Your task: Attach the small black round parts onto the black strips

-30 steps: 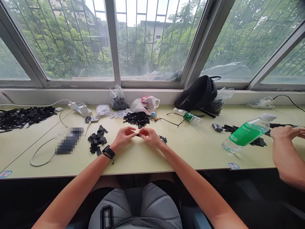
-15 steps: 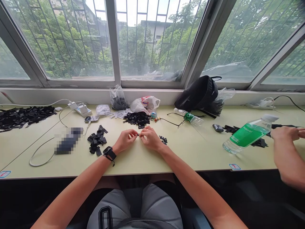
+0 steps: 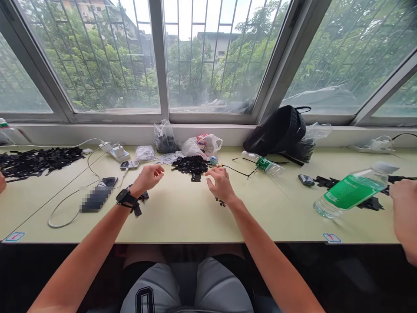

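A heap of black scraps (image 3: pixel 190 166) lies on the desk (image 3: pixel 182 226) at twelve o'clock, between and just beyond both hands, touching neither. The left hand (image 3: pixel 148 178) is empty, its fingers loosely curled and pointing toward two o'clock. The right hand (image 3: pixel 221 184) is spread, palm down, pinching nothing, with small black bits (image 3: pixel 220 202) just beside it at six o'clock.

Workshop-type room, small-parts piecework by the look. Long pale green worktop (image 3: pixel 182 226) runs under barred windows (image 3: pixel 97 56), with trees and buildings outside. Edge carries small blue-edged labels (image 3: pixel 332 238), as if marking seats. Heaps of small black pieces (image 3: pixel 39 161) lie along it. Power strip (image 3: pixel 117 153) with chargers. Second person's hand (image 3: pixel 404 204) works at right.
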Tool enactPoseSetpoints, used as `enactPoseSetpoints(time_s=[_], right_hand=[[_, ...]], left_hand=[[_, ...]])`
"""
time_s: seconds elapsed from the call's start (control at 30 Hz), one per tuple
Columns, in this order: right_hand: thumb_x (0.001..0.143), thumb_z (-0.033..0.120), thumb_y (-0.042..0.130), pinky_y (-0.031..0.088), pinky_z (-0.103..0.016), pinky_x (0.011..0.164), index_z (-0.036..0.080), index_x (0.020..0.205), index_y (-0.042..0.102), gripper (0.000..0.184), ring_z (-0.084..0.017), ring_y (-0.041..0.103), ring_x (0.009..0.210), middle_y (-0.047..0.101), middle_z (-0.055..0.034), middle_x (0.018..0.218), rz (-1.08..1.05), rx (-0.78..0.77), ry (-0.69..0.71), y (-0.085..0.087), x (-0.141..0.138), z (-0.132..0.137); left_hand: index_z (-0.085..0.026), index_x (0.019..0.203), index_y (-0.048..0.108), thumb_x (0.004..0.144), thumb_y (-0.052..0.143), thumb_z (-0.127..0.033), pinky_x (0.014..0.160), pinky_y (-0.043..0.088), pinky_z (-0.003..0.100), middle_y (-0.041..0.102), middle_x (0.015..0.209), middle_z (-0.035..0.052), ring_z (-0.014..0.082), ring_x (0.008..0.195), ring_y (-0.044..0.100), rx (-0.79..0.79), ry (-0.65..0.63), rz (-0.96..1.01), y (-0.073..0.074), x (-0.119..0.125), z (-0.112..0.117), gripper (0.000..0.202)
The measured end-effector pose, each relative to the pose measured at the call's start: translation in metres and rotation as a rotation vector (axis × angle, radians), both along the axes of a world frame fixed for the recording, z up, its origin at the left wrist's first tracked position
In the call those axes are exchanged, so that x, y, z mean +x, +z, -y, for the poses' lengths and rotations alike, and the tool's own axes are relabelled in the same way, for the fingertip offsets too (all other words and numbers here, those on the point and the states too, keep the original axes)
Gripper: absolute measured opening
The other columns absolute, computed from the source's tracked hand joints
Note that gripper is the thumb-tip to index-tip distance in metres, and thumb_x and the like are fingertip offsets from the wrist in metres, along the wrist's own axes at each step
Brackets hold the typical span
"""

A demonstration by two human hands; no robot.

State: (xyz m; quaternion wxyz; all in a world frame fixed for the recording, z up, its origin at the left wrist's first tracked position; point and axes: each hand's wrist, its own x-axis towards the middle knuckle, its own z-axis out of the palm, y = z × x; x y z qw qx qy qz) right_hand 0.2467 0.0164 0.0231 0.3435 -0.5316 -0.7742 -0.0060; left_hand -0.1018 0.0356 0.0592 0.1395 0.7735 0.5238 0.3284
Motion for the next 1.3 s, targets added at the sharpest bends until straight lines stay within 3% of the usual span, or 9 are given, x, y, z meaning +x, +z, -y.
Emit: enactPoseSetpoints(time_s=[0.1, 0.2, 0.37, 0.53, 0.67, 0.77, 0.93, 1.1, 1.3], right_hand=[[0.085, 0.020, 0.057, 0.043, -0.044, 0.100, 0.021, 0.094, 0.076, 0.020, -0.030, 0.058, 0.109, 0.075, -0.0082, 0.103, -0.122, -0.031, -0.013, 0.010, 0.022, -0.008], [0.078, 0.018, 0.060, 0.047, -0.035, 0.086, 0.020, 0.082, 0.075, 0.016, -0.024, 0.063, 0.089, 0.075, -0.0061, 0.089, -0.164, -0.181, 0.003, 0.018, 0.044, -0.012], [0.073, 0.021, 0.062, 0.045, -0.027, 0.065, 0.018, 0.082, 0.078, 0.018, -0.018, 0.062, 0.073, 0.073, -0.0046, 0.084, -0.120, -0.488, 0.037, 0.026, 0.065, -0.009], [0.069, 0.020, 0.062, 0.042, -0.025, 0.059, 0.016, 0.082, 0.077, 0.021, -0.017, 0.062, 0.070, 0.072, -0.0046, 0.079, -0.042, -0.676, 0.031, 0.032, 0.080, -0.001], [0.069, 0.021, 0.063, 0.043, -0.025, 0.060, 0.016, 0.081, 0.076, 0.019, -0.018, 0.064, 0.072, 0.074, -0.0051, 0.082, -0.059, -0.710, -0.010, 0.035, 0.086, 0.004], [0.070, 0.022, 0.064, 0.043, -0.025, 0.061, 0.016, 0.081, 0.076, 0.018, -0.017, 0.064, 0.073, 0.075, -0.0050, 0.084, -0.041, -0.730, 0.001, 0.036, 0.085, 0.005], [0.072, 0.025, 0.067, 0.045, -0.025, 0.062, 0.017, 0.086, 0.077, 0.019, -0.019, 0.066, 0.076, 0.075, -0.0051, 0.084, 0.004, -0.774, 0.038, 0.039, 0.084, 0.008], [0.074, 0.027, 0.070, 0.046, -0.025, 0.063, 0.017, 0.087, 0.077, 0.018, -0.019, 0.067, 0.077, 0.076, -0.0056, 0.087, -0.019, -0.762, 0.055, 0.037, 0.083, 0.007], [0.076, 0.028, 0.075, 0.046, -0.026, 0.062, 0.017, 0.083, 0.076, 0.013, -0.018, 0.066, 0.073, 0.076, -0.0062, 0.084, -0.072, -0.731, 0.065, 0.026, 0.083, 0.000]], left_hand=[[-0.021, 0.095, 0.079, 0.077, 0.069, -0.030, 0.073, 0.053, 0.030, 0.079, 0.099, 0.0094, 0.0255, 0.088, 0.072, -0.162, 0.096, -0.248, 0.004, -0.047, -0.009, 0.022], [-0.026, 0.098, 0.082, 0.076, 0.070, -0.034, 0.081, 0.052, 0.032, 0.079, 0.110, 0.0081, 0.0307, 0.105, 0.071, -0.171, 0.139, -0.393, -0.005, -0.075, -0.007, 0.026], [-0.027, 0.098, 0.082, 0.087, 0.062, -0.045, 0.072, 0.049, 0.033, 0.079, 0.109, 0.0082, 0.0308, 0.095, 0.072, -0.064, 0.246, -0.435, -0.019, -0.083, 0.005, 0.029], [-0.027, 0.093, 0.080, 0.089, 0.063, -0.051, 0.068, 0.048, 0.032, 0.080, 0.094, 0.0065, 0.0285, 0.084, 0.072, 0.032, 0.290, -0.352, -0.011, -0.079, 0.008, 0.030], [-0.023, 0.078, 0.074, 0.084, 0.072, -0.057, 0.070, 0.052, 0.031, 0.078, 0.082, 0.0057, 0.0241, 0.078, 0.071, 0.085, 0.175, -0.069, -0.002, -0.062, 0.011, 0.034], [-0.020, 0.073, 0.070, 0.082, 0.076, -0.059, 0.065, 0.052, 0.028, 0.074, 0.076, 0.0045, 0.0189, 0.068, 0.067, 0.004, 0.039, 0.110, 0.001, -0.036, 0.018, 0.040], [-0.019, 0.089, 0.075, 0.081, 0.080, -0.056, 0.060, 0.049, 0.026, 0.074, 0.078, 0.0052, 0.0171, 0.070, 0.066, -0.237, -0.183, 0.349, -0.002, 0.013, 0.022, 0.039], [-0.016, 0.096, 0.078, 0.079, 0.082, -0.051, 0.070, 0.054, 0.030, 0.079, 0.093, 0.0115, 0.0190, 0.078, 0.069, -0.437, -0.220, 0.592, -0.015, 0.047, 0.018, 0.039], [-0.015, 0.107, 0.080, 0.077, 0.085, -0.051, 0.081, 0.056, 0.034, 0.080, 0.104, 0.0141, 0.0206, 0.084, 0.072, -0.578, -0.201, 0.781, -0.036, 0.056, 0.018, 0.047]])
